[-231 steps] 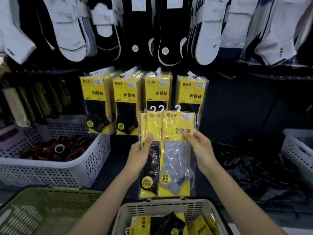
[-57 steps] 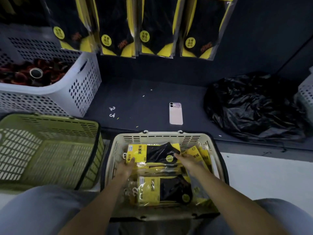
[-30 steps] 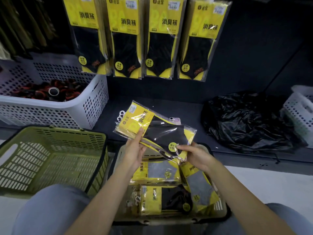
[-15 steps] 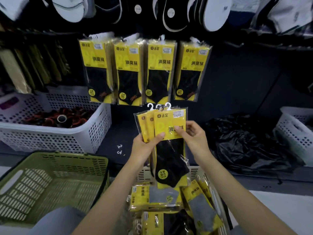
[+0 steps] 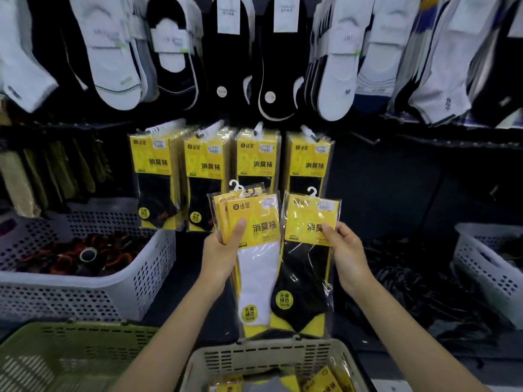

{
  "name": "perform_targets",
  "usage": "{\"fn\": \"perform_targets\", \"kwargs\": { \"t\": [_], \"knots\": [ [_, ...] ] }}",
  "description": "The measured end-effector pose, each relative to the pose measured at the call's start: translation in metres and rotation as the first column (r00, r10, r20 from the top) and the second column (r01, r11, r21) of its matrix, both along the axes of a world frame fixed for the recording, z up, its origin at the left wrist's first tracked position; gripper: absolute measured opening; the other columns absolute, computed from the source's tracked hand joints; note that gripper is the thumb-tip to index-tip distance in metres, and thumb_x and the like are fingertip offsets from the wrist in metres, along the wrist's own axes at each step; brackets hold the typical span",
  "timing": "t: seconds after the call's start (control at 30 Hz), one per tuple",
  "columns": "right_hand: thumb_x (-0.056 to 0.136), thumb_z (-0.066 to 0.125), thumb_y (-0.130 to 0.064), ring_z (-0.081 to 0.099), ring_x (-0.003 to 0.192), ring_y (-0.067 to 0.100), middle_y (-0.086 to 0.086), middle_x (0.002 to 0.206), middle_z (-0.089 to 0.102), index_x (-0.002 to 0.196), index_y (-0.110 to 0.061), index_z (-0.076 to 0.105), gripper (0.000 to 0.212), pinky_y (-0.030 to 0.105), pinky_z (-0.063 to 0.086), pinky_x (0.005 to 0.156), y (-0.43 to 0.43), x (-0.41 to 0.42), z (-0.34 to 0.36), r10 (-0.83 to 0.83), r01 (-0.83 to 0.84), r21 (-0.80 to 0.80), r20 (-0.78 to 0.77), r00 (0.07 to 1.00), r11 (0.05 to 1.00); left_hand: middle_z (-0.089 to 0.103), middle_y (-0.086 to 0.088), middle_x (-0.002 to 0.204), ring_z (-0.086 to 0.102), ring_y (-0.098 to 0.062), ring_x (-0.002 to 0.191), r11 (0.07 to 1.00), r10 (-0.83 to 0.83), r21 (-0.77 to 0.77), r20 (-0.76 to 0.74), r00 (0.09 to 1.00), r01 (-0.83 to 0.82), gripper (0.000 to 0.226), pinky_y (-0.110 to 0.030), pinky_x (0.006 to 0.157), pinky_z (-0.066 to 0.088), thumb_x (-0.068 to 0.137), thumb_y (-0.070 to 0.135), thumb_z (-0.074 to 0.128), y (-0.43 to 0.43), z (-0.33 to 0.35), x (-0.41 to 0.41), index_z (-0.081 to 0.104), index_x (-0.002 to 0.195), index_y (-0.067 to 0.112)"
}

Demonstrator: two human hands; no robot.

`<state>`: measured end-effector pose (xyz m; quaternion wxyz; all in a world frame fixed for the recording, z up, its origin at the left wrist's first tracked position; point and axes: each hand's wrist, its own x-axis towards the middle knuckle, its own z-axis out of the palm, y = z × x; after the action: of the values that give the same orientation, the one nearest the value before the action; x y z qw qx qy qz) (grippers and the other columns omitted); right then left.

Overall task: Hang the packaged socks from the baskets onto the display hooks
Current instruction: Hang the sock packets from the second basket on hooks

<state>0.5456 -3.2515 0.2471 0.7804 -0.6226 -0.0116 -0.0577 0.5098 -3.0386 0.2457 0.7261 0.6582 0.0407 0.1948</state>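
since half a second ago the black-sock pack has come off the front of the bunch and now sits alone in the right hand, pinched at the edge of its yellow card. the left hand grips the rest of the bunch, thumb across the card, with a white-sock pack now in front. both are held upright just below the display hooks, not yet on any of them.

as i judge it, the job is well along but not over: four hooks already carry hanging packs, each row several deep, and all those in front hold black socks. the held packs still need hanging, and more lie in the beige basket at the bottom edge, too cut off to count.

counted: one pack in the right hand; at least three in the left, going by the little white hangers on top; four loaded hooks; four baskets in view, namely the beige one, a green basket and two white baskets.
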Motion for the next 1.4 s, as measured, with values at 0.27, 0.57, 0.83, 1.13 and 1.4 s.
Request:
{"fn": "perform_targets", "kwargs": {
  "t": [0.27,0.57,0.83,1.13,1.4],
  "knots": [
    [0.097,0.053,-0.017,0.064,0.105,0.024,0.009,0.11,0.069,0.098,-0.017,0.064,0.011,0.043,0.048,0.099,-0.028,0.062,0.051,-0.188,0.194,-0.087,0.074,0.979,0.977,0.07,0.022,0.071,0.063,0.015,0.066,0.993,0.034,0.114,0.062,0.997,-0.041,0.01,-0.001,0.05,0.042,0.086,0.044,0.06,0.011,0.043,0.044,0.064,0.084,0.036],
    [0.097,0.053,-0.016,0.065,0.09,0.004,-0.008,0.095,0.069,0.098,-0.021,0.062,0.01,0.021,0.049,0.08,-0.011,0.121,0.071,-0.114,0.158,-0.195,0.219,0.969,0.968,0.048,0.015,0.041,0.046,0.002,0.039,0.99,0.041,0.13,0.077,0.996,-0.051,0.03,-0.007,0.041,0.034,0.078,0.053,0.06,0.007,0.055,0.067,0.055,0.062,0.028],
    [0.093,0.06,-0.023,0.066,0.088,0.016,0.004,0.093,0.07,0.094,-0.013,0.067,0.012,0.029,0.052,0.078,0.007,0.158,0.056,-0.23,0.246,-0.175,0.105,0.967,0.953,0.064,0.017,0.054,0.059,0.005,0.051,0.996,0.042,0.079,0.083,0.996,-0.049,0.034,-0.006,0.046,0.04,0.077,0.053,0.059,0.009,0.046,0.079,0.069,0.088,0.022],
    [0.086,0.069,-0.023,0.059,0.101,0.027,0.013,0.113,0.063,0.106,-0.005,0.061,0.028,0.038,0.049,0.089,0.002,0.153,0.038,-0.508,0.485,-0.183,-0.117,0.853,0.855,0.067,0.008,0.058,0.064,0.001,0.058,0.999,0.044,0.028,0.096,0.994,-0.046,0.031,-0.002,0.039,0.035,0.086,0.037,0.061,0.008,0.05,0.066,0.062,0.095,0.008],
    [0.088,0.063,-0.033,0.069,0.083,0.013,-0.001,0.089,0.074,0.095,-0.02,0.07,0.016,0.02,0.055,0.069,0.041,0.054,0.049,0.07,-0.049,-0.192,0.105,0.992,0.98,0.072,0.02,0.075,0.068,0.004,0.069,0.999,-0.039,-0.013,0.058,0.998,0.04,0.018,-0.005,0.05,0.046,0.082,0.042,0.064,-0.013,0.055,0.051,0.068,0.089,0.026]
  ]
}}
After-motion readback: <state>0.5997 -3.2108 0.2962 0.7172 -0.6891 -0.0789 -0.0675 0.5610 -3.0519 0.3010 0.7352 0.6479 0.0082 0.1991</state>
